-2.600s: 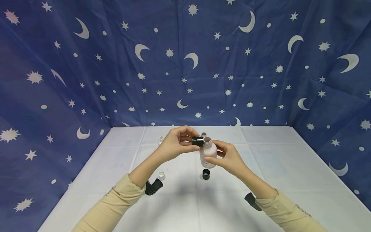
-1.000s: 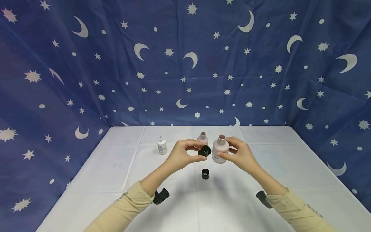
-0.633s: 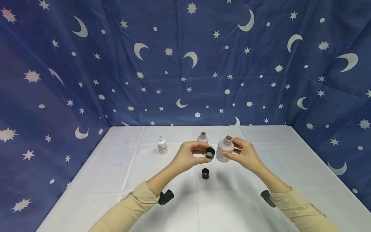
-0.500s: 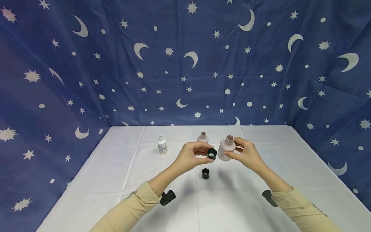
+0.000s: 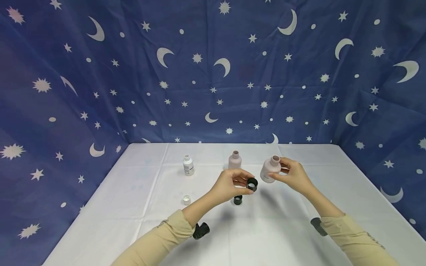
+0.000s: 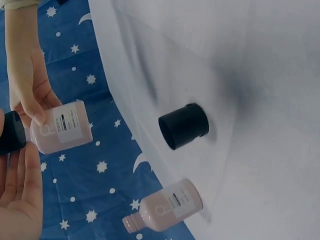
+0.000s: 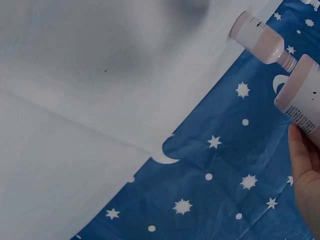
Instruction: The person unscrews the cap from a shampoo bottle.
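My left hand pinches a black bottle cap between thumb and fingers, its hollow opening turned up toward the head camera. To its right, my right hand grips a pale pink bottle with an uncapped mouth, tilted slightly and held above the table. In the left wrist view the held bottle shows a white printed label. A second pink bottle, also uncapped, stands on the table behind the left hand. Another black cap lies hollow side up just below that hand.
A small white bottle without a cap stands at the back left. Nearer lies a white cap. Black wrist-worn pieces show at both sleeves. The white-covered table ends at a blue star-and-moon curtain.
The black cap has come away from beside the pink bottle's neck and turned its opening upward. Both hands have shifted right, the left one also lower and nearer, uncovering the white bottle and white cap.
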`<state>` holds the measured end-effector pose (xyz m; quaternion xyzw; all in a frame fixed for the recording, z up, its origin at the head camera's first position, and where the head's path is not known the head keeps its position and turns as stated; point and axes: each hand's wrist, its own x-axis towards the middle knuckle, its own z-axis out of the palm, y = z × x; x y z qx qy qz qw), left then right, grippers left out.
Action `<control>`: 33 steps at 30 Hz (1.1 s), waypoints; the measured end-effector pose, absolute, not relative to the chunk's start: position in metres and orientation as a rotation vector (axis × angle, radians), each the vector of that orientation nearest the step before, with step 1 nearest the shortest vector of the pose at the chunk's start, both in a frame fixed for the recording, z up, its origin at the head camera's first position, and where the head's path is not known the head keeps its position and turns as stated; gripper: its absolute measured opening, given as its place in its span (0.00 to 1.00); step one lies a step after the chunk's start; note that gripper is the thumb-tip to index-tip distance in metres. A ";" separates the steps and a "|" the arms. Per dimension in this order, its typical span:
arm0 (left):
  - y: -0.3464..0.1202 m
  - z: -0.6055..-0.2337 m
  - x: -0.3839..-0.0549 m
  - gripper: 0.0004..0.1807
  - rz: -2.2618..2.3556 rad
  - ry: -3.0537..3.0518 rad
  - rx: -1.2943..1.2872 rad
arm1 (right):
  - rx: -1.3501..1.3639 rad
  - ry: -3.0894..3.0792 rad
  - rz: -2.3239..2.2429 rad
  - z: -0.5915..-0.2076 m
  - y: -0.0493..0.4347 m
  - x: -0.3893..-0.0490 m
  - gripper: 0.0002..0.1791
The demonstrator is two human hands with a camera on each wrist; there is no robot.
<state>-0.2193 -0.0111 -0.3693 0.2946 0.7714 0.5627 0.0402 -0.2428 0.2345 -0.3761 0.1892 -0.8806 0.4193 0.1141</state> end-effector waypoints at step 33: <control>0.050 -0.404 -0.233 0.18 1.598 2.501 0.762 | 0.482 -2.733 1.095 -0.400 0.267 -0.305 0.27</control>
